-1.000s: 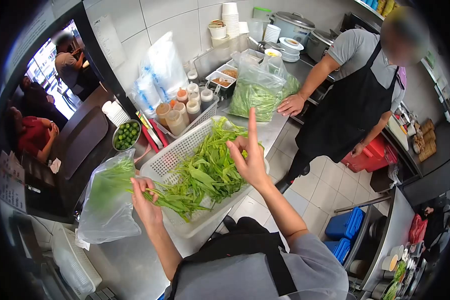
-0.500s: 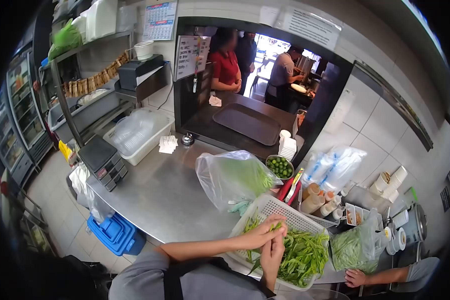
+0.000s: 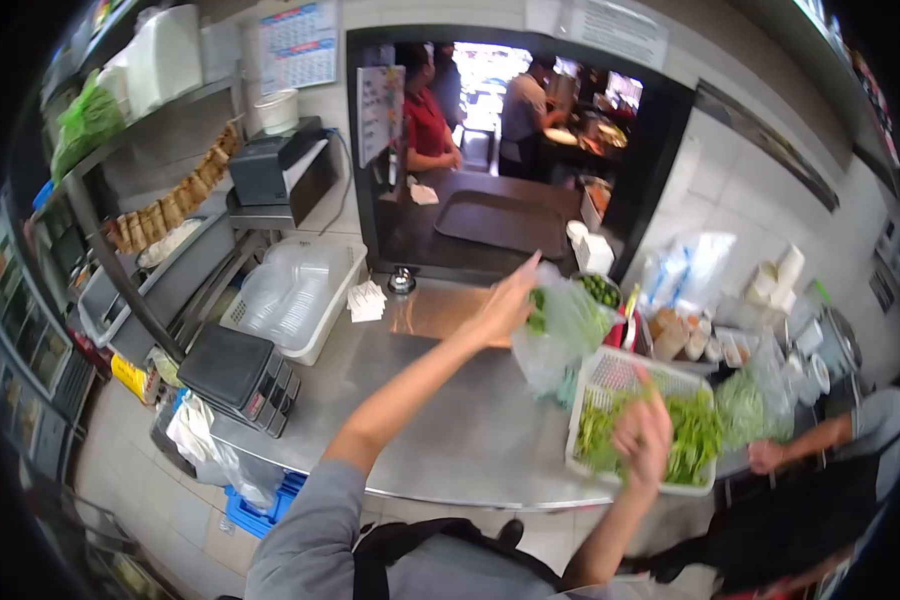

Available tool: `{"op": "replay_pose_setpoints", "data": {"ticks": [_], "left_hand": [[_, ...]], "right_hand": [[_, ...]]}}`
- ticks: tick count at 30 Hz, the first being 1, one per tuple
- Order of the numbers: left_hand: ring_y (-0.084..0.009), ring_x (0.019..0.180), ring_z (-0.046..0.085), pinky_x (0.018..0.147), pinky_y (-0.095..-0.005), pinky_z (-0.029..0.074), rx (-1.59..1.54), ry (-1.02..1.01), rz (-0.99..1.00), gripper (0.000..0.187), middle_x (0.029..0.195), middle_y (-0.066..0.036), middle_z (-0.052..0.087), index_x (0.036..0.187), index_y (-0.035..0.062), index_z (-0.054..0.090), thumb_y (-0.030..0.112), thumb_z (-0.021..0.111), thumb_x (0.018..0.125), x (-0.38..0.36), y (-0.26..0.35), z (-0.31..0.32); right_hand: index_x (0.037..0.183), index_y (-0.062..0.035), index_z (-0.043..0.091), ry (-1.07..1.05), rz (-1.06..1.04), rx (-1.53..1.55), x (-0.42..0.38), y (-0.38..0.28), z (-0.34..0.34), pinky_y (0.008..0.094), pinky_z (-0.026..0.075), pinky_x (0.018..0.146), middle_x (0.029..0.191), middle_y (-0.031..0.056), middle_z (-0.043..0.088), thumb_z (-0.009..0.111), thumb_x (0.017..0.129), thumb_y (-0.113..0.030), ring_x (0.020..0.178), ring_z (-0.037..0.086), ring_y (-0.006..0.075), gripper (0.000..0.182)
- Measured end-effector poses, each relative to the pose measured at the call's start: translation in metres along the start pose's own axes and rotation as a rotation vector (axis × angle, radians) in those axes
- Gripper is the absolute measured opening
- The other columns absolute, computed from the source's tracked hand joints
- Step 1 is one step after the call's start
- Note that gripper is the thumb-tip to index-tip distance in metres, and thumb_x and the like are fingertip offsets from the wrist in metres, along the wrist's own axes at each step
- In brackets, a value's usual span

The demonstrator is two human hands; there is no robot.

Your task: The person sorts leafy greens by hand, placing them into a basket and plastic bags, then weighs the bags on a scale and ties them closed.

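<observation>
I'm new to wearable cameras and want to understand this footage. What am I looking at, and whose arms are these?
There is no robot here: the bare arms belong to a person wearing the camera on their head, looking forward and down. Every picture comes from that one camera.

On the shiny steel counter lie a white perforated plastic basket of leafy greens and a cloudy plastic bag.

The left hand is at the bag; its grip is unclear. The right hand, blurred, is over the greens; I can't tell whether it holds anything. The hand at far right is another person's.
</observation>
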State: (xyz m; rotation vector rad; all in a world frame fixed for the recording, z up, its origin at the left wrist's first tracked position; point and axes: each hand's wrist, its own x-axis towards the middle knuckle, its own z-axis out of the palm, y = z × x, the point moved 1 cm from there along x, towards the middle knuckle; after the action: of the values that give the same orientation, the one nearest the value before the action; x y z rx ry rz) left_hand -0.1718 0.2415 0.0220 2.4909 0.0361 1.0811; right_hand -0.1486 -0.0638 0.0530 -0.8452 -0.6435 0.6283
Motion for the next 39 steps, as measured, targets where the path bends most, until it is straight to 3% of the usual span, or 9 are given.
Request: {"op": "replay_pose_setpoints", "data": {"ticks": [6, 14, 19, 21, 23, 28, 34, 38, 39], "left_hand": [[-0.0137, 0.102, 0.055, 0.063, -0.0229, 0.052, -0.429, -0.067, 0.085, 0.073, 0.140, -0.013, 0.035, 0.135, 0.0054, 0.037, -0.010, 0.052, 0.065, 0.078, 0.073, -0.085], [-0.0034, 0.069, 0.049, 0.061, -0.0202, 0.045, -0.733, -0.303, -0.325, 0.069, 0.132, -0.006, 0.043, 0.137, 0.0007, 0.031, -0.007, 0.054, 0.071, 0.016, 0.057, -0.163], [-0.0100, 0.109, 0.044, 0.076, -0.0229, 0.046, -0.485, -0.383, -0.318, 0.077, 0.141, -0.009, 0.032, 0.139, 0.0000, 0.026, -0.005, 0.057, 0.068, -0.069, 0.003, -0.125], [-0.0258, 0.135, 0.019, 0.107, -0.0333, 0.021, -0.345, -0.307, -0.069, 0.081, 0.146, -0.018, 0.018, 0.140, 0.0020, 0.019, 0.002, 0.061, 0.070, -0.106, 0.004, -0.119], [-0.0282, 0.137, 0.013, 0.108, -0.0320, 0.018, -0.224, -0.369, -0.148, 0.094, 0.147, -0.018, 0.013, 0.143, 0.0042, 0.010, -0.008, 0.057, 0.062, -0.133, 0.044, -0.120], [-0.0362, 0.129, 0.030, 0.089, -0.0334, 0.043, -0.148, -0.590, -0.093, 0.092, 0.149, -0.016, 0.006, 0.143, 0.0049, 0.009, -0.014, 0.049, 0.062, -0.224, 0.092, -0.057], [-0.0330, 0.134, 0.019, 0.101, -0.0336, 0.031, -0.221, -0.269, -0.202, 0.089, 0.148, -0.018, 0.011, 0.141, 0.0002, 0.012, -0.014, 0.051, 0.062, -0.204, 0.085, -0.068], [-0.0201, 0.135, 0.020, 0.105, -0.0287, 0.022, -0.259, 0.022, -0.303, 0.088, 0.148, -0.012, 0.018, 0.142, 0.0036, 0.017, -0.011, 0.050, 0.062, -0.165, 0.029, -0.095], [-0.0176, 0.133, 0.021, 0.101, -0.0265, 0.029, -0.232, 0.080, -0.342, 0.087, 0.148, -0.011, 0.019, 0.142, 0.0046, 0.018, -0.012, 0.049, 0.062, -0.157, 0.014, -0.101]], "right_hand": [[0.139, -0.0145, 0.029, 0.003, 0.118, -0.411, 0.104, 0.008, 0.050, 0.0188, 0.026, 0.041, 0.062, -0.0039, 0.042, 0.051, 0.090, -0.019, 0.048, 0.035, 0.0048, 0.054], [0.139, -0.0169, 0.029, -0.283, 0.351, -0.631, 0.092, 0.002, 0.100, 0.0171, 0.024, 0.038, 0.060, -0.0006, 0.042, 0.045, 0.088, -0.009, 0.044, 0.031, 0.0036, 0.053], [0.129, -0.0231, 0.039, -0.524, 0.702, -0.317, 0.084, 0.103, 0.105, 0.0164, 0.026, 0.039, 0.072, 0.0057, 0.051, 0.050, 0.086, -0.006, 0.048, 0.035, 0.0040, 0.047], [0.130, -0.0193, 0.037, -0.553, 0.920, -0.097, 0.074, 0.160, 0.093, 0.0175, 0.027, 0.038, 0.076, 0.0122, 0.053, 0.050, 0.085, -0.005, 0.043, 0.034, 0.0050, 0.049], [0.128, -0.0142, 0.038, -0.307, 1.034, 0.049, 0.074, 0.224, 0.076, 0.0212, 0.033, 0.039, 0.075, 0.0138, 0.055, 0.047, 0.088, -0.008, 0.040, 0.036, 0.0079, 0.042], [0.120, -0.0097, 0.048, 0.290, 0.792, -0.371, 0.075, 0.376, 0.062, 0.0275, 0.040, 0.057, 0.086, 0.0119, 0.058, 0.045, 0.089, -0.011, 0.061, 0.047, 0.0149, 0.030], [0.117, -0.0044, 0.053, -0.044, 0.562, -1.048, 0.073, 0.328, 0.078, 0.0315, 0.044, 0.079, 0.098, 0.0110, 0.062, 0.046, 0.090, -0.013, 0.087, 0.056, 0.0203, 0.029], [0.113, -0.0025, 0.058, -0.356, -0.085, -0.706, 0.046, 0.199, 0.065, 0.0320, 0.047, 0.083, 0.098, 0.0102, 0.065, 0.051, 0.089, -0.012, 0.089, 0.062, 0.0194, 0.027], [0.108, -0.0025, 0.061, -0.349, 0.114, -0.447, 0.042, 0.173, 0.042, 0.0310, 0.048, 0.079, 0.098, 0.0092, 0.066, 0.053, 0.089, -0.015, 0.086, 0.062, 0.0161, 0.025]]}}
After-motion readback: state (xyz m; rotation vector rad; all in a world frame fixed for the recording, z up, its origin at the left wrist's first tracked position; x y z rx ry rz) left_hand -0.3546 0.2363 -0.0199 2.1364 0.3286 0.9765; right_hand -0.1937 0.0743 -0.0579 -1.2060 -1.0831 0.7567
